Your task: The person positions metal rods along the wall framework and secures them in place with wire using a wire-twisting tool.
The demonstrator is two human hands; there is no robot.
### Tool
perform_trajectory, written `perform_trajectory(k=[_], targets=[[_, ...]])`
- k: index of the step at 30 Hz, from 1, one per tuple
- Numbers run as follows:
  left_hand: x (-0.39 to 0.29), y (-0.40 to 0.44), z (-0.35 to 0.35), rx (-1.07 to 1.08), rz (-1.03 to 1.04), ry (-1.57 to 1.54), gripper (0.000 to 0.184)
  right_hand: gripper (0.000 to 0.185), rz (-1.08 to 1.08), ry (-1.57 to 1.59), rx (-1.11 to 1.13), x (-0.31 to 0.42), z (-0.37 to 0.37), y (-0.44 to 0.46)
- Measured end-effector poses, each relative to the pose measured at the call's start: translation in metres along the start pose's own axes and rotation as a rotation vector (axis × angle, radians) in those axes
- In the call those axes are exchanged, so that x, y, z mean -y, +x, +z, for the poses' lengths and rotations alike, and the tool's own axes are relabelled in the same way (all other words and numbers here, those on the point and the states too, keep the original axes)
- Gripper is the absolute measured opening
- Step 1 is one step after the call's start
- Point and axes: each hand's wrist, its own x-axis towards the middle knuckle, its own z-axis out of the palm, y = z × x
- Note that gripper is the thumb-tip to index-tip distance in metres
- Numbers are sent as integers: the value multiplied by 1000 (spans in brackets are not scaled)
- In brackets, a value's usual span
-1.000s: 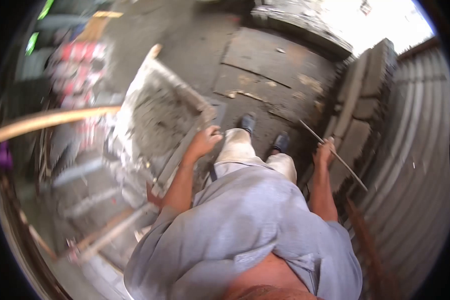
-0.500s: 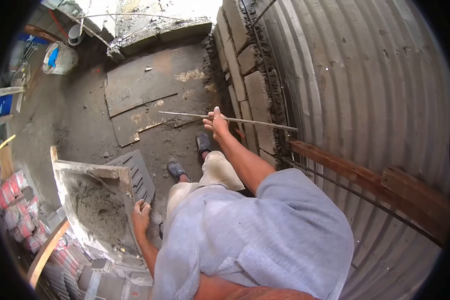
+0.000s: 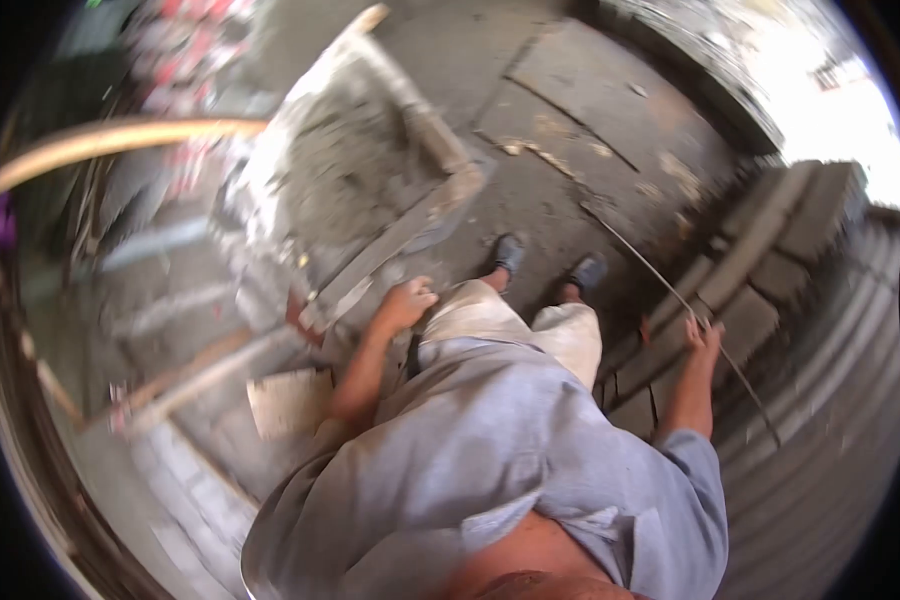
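My right hand point(image 3: 703, 333) is closed around a thin steel rod point(image 3: 645, 262), which slants from the wet floor side down toward the corrugated sheeting. The rod passes beside the concrete block wall point(image 3: 750, 325). Close to my left thigh, my left hand point(image 3: 407, 303) hangs with its fingers loosely bent and nothing visible in them. Just beyond that hand stands a wooden mortar box point(image 3: 395, 235) with grey mortar point(image 3: 345, 160) inside. Motion blurs the left side of the view.
Flat boards point(image 3: 580, 120) lie on the muddy floor ahead. Corrugated metal sheeting point(image 3: 830, 430) lines the right side. At left are a curved wooden strip point(image 3: 130, 135), red-and-white bags point(image 3: 185, 60) and a piece of cardboard or board point(image 3: 290, 402).
My view has turned left, so the mortar box now sits ahead at upper left. My left hand has come away from the box's edge. The rod stays in my right hand.
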Motion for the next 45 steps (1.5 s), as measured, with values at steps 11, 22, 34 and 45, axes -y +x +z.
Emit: perform_trajectory(k=[11, 22, 34, 45], targets=[[90, -45, -24, -158, -166, -185, 43, 83, -93, 254, -366, -8, 49, -67], [304, 70, -88, -498, -345, 323, 18, 70, -292, -733, 93, -153, 148, -150], [350, 112, -111, -355, 58, 258, 29, 34, -1853, -1940, 631, -442, 535, -360], [285, 50, -175, -369, 313, -410, 23, 42, -2129, -2879, 370, -464, 605, -348]])
